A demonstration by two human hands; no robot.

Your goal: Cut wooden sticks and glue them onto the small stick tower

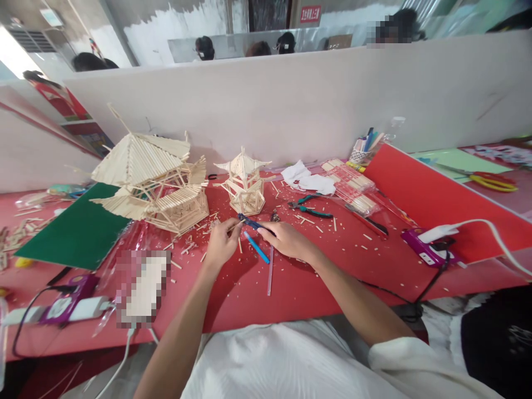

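Note:
My right hand [286,239] is closed around the blue handles of a small pair of pliers [251,223], whose jaws point left. Pinched in the fingers of my left hand [222,239] is a thin wooden stick [241,221], its end at the jaws. Just behind both hands stands a small pagoda model [245,185] built of wooden sticks. To the left is a larger stick pavilion [145,177] with a slatted roof. In front of my hands lie a blue pen [256,247] and a clear thin tube [270,271].
Green-handled cutters [311,209] and packs of sticks [351,185] lie to the right, by a red board [444,205]. Purple power strips [430,248] sit on both sides. A green board [78,224] lies left. Stick scraps litter the red table [341,277].

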